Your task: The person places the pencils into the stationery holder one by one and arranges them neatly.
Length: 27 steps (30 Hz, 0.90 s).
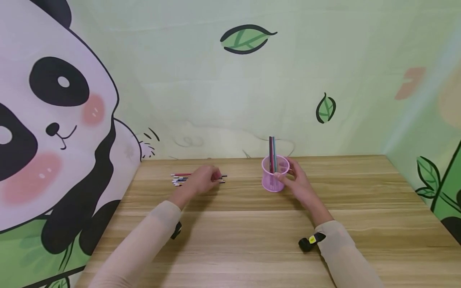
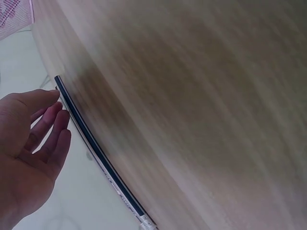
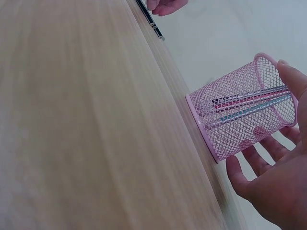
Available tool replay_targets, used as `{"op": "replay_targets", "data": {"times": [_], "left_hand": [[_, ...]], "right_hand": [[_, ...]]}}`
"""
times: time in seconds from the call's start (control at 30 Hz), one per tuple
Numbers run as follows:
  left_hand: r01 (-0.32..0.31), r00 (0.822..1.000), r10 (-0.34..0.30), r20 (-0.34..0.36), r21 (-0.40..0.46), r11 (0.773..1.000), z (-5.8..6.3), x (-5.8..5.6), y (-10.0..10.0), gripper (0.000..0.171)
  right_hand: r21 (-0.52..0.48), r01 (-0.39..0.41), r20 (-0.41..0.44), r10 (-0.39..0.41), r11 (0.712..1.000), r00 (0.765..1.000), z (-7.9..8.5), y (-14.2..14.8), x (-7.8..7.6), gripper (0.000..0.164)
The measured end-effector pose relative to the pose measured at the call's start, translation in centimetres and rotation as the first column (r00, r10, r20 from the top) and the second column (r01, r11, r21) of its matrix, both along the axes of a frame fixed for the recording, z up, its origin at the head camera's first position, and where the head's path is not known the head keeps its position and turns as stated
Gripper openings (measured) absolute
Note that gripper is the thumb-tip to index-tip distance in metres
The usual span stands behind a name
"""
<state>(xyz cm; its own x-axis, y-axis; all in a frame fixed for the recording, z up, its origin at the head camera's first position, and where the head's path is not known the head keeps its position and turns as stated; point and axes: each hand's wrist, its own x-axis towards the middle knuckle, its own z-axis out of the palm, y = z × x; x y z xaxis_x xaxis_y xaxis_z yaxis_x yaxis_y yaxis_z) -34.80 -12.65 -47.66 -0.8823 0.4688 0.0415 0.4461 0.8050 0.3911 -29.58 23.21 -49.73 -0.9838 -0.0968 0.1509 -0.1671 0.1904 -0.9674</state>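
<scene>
A pink mesh pencil cup stands upright on the table, with several pencils leaning inside it. My right hand holds the cup from the right, thumb at the rim and fingers around its far side, as the right wrist view also shows. To the left, a small bunch of pencils lies flat on the table, white ends toward the left. Over their right part is my left hand, covering the middle of the bunch. In the left wrist view its loosely bent fingertips are right at a dark pencil.
The wood-grain table reaches back to a pale green wall cloth printed with leaves and a large panda. A black wrist camera sits by the right sleeve. Table surface lies between the pencils and the cup.
</scene>
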Motion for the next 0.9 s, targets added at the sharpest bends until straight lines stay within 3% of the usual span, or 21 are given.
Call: {"op": "replay_targets", "data": {"times": [0.7,0.9], "left_hand": [[0.024,0.998,-0.028,-0.064,-0.062,0.998,-1.1,-0.3,-0.6,0.011],[0.016,0.999,-0.02,-0.044,-0.091,0.996,-1.0,-0.3,-0.6,0.009]], "right_hand": [[-0.007,-0.004,0.007,0.004,1.0,1.0,0.2,-0.2,0.3,0.076],[-0.013,-0.006,0.005,0.006,1.0,1.0,0.2,-0.2,0.2,0.077]]}}
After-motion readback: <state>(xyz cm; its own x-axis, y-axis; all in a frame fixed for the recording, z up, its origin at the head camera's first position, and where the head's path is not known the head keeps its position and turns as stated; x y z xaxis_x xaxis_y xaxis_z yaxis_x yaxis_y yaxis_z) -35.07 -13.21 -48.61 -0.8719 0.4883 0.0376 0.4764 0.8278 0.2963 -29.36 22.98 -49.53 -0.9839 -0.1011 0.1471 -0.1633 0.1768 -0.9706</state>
